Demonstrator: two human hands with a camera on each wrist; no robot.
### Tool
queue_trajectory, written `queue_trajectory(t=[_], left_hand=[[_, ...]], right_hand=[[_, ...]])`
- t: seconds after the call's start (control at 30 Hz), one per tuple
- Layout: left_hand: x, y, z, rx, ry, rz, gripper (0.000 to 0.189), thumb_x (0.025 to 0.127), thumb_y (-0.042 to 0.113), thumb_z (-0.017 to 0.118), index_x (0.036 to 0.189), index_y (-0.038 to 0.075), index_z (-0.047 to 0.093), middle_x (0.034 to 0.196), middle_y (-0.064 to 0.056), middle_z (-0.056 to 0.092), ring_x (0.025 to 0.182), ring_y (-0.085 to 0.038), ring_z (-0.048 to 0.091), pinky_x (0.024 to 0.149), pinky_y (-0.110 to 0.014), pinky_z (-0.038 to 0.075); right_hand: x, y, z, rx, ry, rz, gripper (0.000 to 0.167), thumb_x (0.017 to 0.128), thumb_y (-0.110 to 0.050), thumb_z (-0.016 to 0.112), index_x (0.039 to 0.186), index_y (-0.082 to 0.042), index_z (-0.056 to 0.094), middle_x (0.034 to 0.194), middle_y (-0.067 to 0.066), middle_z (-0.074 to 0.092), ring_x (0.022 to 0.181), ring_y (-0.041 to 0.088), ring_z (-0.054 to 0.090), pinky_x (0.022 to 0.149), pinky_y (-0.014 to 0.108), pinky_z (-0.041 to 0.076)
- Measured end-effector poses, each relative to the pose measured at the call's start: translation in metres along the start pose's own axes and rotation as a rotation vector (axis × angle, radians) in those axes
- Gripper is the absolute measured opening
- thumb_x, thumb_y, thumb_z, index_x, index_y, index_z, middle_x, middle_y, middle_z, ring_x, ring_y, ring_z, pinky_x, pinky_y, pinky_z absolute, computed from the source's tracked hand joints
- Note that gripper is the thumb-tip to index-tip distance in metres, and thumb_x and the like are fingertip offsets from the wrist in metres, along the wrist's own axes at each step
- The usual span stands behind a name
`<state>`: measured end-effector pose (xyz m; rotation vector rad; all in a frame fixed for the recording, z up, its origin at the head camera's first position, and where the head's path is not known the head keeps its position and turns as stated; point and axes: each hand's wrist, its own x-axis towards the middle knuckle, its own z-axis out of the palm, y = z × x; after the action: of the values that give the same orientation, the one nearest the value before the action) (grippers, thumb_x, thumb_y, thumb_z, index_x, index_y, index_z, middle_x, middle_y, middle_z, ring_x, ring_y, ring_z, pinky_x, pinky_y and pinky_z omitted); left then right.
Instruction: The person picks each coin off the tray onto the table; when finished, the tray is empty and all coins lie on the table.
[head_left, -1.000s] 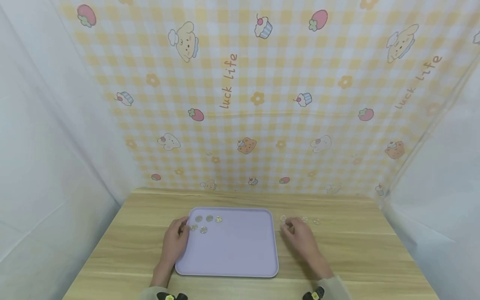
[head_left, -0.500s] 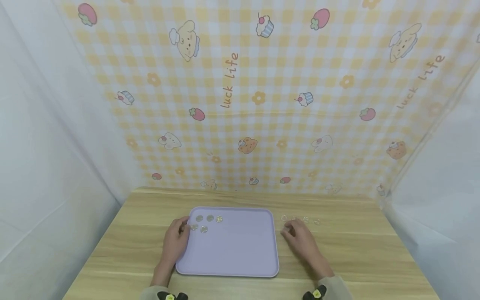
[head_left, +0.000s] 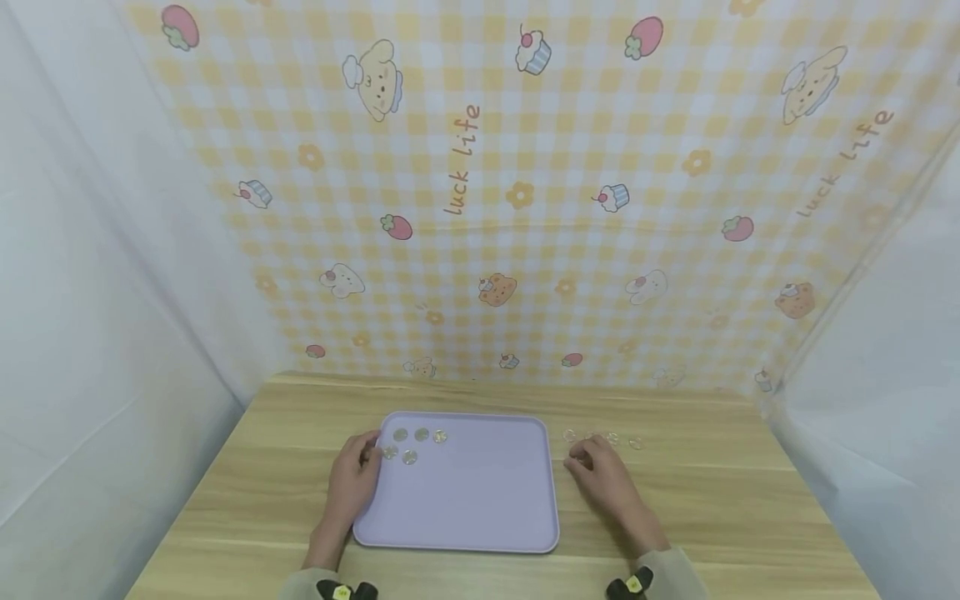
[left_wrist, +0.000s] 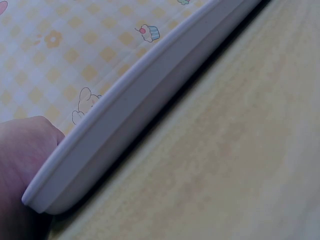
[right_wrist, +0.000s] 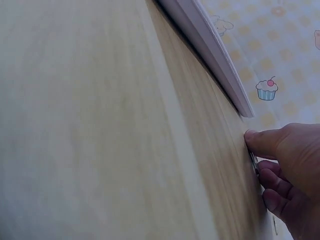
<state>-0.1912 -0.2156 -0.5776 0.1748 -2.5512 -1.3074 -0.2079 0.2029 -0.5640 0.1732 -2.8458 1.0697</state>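
A lilac tray (head_left: 465, 508) lies on the table, with several silvery coins (head_left: 409, 457) in its far left corner. My left hand (head_left: 353, 479) holds the tray's left edge; in the left wrist view part of this hand (left_wrist: 27, 145) shows beyond the rim, its fingertips hidden. To the right of the tray, my right hand (head_left: 603, 477) is low at the table beside a row of shiny round coins (head_left: 636, 443). From the right wrist, a thin edge, apparently a coin (right_wrist: 254, 163), shows between thumb and curled fingers of the right hand (right_wrist: 295, 165).
The wooden table (head_left: 720, 500) runs back to a yellow checked cloth (head_left: 562, 242) with cartoon prints. White sheets (head_left: 97, 333) hang at both sides. One coin (head_left: 570, 435) lies between the tray's far right corner and the right hand.
The right hand has shifted slightly, and more of the coins behind it show than a second ago. The left hand and the coins on the tray stay in place; the view has tilted a little.
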Motion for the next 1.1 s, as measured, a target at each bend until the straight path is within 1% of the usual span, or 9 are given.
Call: queue_trajectory(t=[0.2, 0.3, 0.37, 0.5, 0.6, 0.7, 0.83, 0.97, 1.1], left_hand=[[0.000, 0.000, -0.001, 0.004, -0.006, -0.001, 0.034, 0.099, 0.009, 0.056, 0.132, 0.001, 0.060, 0.112, -0.013, 0.064, 0.095, -0.020, 0.056, 0.084, -0.029, 0.051], [0.000, -0.001, -0.001, 0.001, -0.007, -0.002, 0.034, 0.099, 0.009, 0.056, 0.132, 0.001, 0.060, 0.114, -0.014, 0.064, 0.096, -0.021, 0.057, 0.085, -0.031, 0.052], [0.000, -0.002, 0.000, -0.002, -0.010, -0.007, 0.034, 0.099, 0.010, 0.056, 0.132, 0.002, 0.060, 0.115, -0.014, 0.064, 0.097, -0.021, 0.058, 0.086, -0.032, 0.052], [0.001, -0.002, 0.001, -0.003, -0.016, -0.013, 0.035, 0.099, 0.010, 0.056, 0.132, 0.003, 0.060, 0.116, -0.013, 0.064, 0.098, -0.021, 0.058, 0.087, -0.033, 0.052], [0.001, -0.002, 0.001, -0.006, -0.017, -0.015, 0.035, 0.099, 0.010, 0.056, 0.133, 0.003, 0.060, 0.116, -0.013, 0.064, 0.098, -0.021, 0.058, 0.088, -0.034, 0.052], [0.001, -0.001, 0.000, -0.009, -0.009, -0.015, 0.034, 0.099, 0.011, 0.056, 0.132, 0.003, 0.060, 0.115, -0.013, 0.064, 0.098, -0.021, 0.058, 0.086, -0.032, 0.052], [0.000, -0.003, 0.001, 0.002, -0.005, -0.013, 0.035, 0.099, 0.012, 0.056, 0.132, 0.003, 0.060, 0.115, -0.012, 0.064, 0.098, -0.020, 0.058, 0.086, -0.030, 0.052], [-0.002, -0.003, 0.000, 0.007, -0.014, -0.027, 0.035, 0.100, 0.013, 0.055, 0.133, 0.003, 0.059, 0.118, -0.013, 0.064, 0.101, -0.022, 0.060, 0.089, -0.034, 0.053], [-0.001, 0.000, -0.003, -0.002, -0.019, -0.030, 0.035, 0.100, 0.012, 0.054, 0.134, 0.003, 0.058, 0.120, -0.015, 0.063, 0.104, -0.024, 0.060, 0.091, -0.039, 0.052]], right_hand=[[0.001, 0.000, 0.002, -0.014, 0.007, -0.032, 0.010, 0.088, -0.017, 0.074, 0.095, -0.012, 0.070, 0.096, 0.000, 0.059, 0.084, 0.011, 0.054, 0.079, 0.032, 0.051], [0.000, 0.002, 0.003, -0.015, 0.010, -0.033, 0.011, 0.088, -0.019, 0.074, 0.095, -0.012, 0.070, 0.096, -0.001, 0.060, 0.084, 0.011, 0.054, 0.078, 0.031, 0.051], [0.000, 0.002, 0.002, -0.007, 0.017, -0.027, 0.011, 0.089, -0.019, 0.074, 0.096, -0.012, 0.071, 0.098, 0.000, 0.060, 0.085, 0.011, 0.055, 0.079, 0.032, 0.052], [0.000, 0.000, 0.002, 0.000, 0.053, -0.030, 0.012, 0.090, -0.019, 0.073, 0.099, -0.011, 0.071, 0.102, 0.002, 0.062, 0.092, 0.015, 0.060, 0.086, 0.038, 0.054], [0.000, -0.004, 0.003, 0.016, 0.099, -0.076, 0.010, 0.089, -0.016, 0.073, 0.099, -0.011, 0.072, 0.101, 0.002, 0.063, 0.092, 0.015, 0.061, 0.086, 0.037, 0.055], [0.002, -0.011, 0.003, 0.063, 0.132, -0.127, 0.007, 0.089, -0.012, 0.073, 0.095, -0.012, 0.072, 0.097, -0.001, 0.064, 0.087, 0.011, 0.061, 0.080, 0.031, 0.055], [0.005, -0.025, 0.005, 0.128, 0.121, -0.171, 0.006, 0.089, -0.011, 0.072, 0.095, -0.011, 0.072, 0.093, -0.002, 0.063, 0.081, 0.008, 0.060, 0.073, 0.025, 0.054], [0.012, -0.041, 0.007, 0.141, 0.094, -0.198, 0.005, 0.091, -0.013, 0.071, 0.096, -0.012, 0.072, 0.094, -0.002, 0.064, 0.085, 0.009, 0.060, 0.074, 0.025, 0.054], [0.022, -0.063, 0.010, 0.114, 0.083, -0.218, 0.006, 0.091, -0.014, 0.070, 0.096, -0.014, 0.072, 0.096, -0.002, 0.066, 0.091, 0.013, 0.061, 0.079, 0.031, 0.054]])
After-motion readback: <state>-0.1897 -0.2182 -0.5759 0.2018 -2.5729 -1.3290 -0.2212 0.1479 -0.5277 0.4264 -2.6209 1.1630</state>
